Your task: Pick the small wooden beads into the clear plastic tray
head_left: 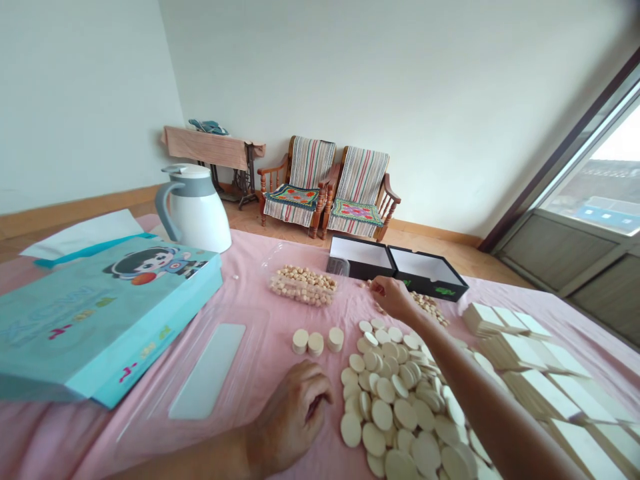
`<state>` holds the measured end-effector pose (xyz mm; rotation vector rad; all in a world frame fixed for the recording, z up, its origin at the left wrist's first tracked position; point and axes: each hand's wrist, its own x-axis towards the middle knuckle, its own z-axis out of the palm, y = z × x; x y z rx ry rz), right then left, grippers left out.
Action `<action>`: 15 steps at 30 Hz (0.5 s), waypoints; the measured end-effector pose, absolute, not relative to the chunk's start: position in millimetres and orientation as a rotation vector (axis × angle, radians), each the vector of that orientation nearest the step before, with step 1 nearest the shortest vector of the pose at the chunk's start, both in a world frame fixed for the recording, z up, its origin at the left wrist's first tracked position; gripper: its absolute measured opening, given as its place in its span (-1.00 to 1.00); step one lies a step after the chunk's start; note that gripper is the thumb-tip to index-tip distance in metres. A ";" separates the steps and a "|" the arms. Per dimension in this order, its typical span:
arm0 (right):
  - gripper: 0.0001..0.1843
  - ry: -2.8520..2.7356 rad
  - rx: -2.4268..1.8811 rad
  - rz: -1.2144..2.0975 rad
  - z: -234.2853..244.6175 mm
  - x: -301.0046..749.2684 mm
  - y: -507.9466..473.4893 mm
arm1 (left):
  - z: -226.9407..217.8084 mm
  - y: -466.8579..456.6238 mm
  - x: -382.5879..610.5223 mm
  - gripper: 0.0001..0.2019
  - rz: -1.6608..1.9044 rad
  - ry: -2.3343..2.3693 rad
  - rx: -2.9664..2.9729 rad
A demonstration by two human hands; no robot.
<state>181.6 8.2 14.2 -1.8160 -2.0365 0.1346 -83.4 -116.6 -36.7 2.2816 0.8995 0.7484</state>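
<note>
My left hand [295, 407] rests on the pink cloth with its fingers loosely curled into a fist; nothing shows in it. Just beyond it stand three short stacks of round wooden discs [315, 343]. Farther out, my right hand [393, 297] reaches over a loose pile of small wooden beads [429, 307], fingertips drawn together. Whatever lies between those fingertips is too small to make out. A clear plastic box [280, 257] holding many similar beads stands left of this hand. Under my right forearm spreads a big heap of pale wooden discs [383, 413].
Two black open boxes [430, 270] stand behind the beads. Stacked wooden rectangles [520, 353] fill the right side. On the left are a turquoise carton [125, 300], a white jug [203, 213] and a clear plastic lid [207, 373]. Two chairs [310, 173] stand beyond the table.
</note>
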 end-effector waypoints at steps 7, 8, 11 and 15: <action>-0.86 -2.138 -2.126 0.072 -17.7 207.3 2.2 | -36.3 -117.4 -84.0 -0.76 0.754 0.894 2.279; -0.88 -2.129 -2.135 0.085 -19.8 207.4 2.1 | -36.7 -117.6 -84.1 -0.76 0.754 0.897 2.280; -0.92 -2.116 -2.137 0.110 -23.5 207.6 1.4 | -38.0 -117.5 -84.1 -0.77 0.756 0.901 2.284; -0.87 -2.068 -2.154 0.077 -19.6 209.1 1.2 | -37.5 -116.8 -83.3 -0.76 0.772 0.903 2.291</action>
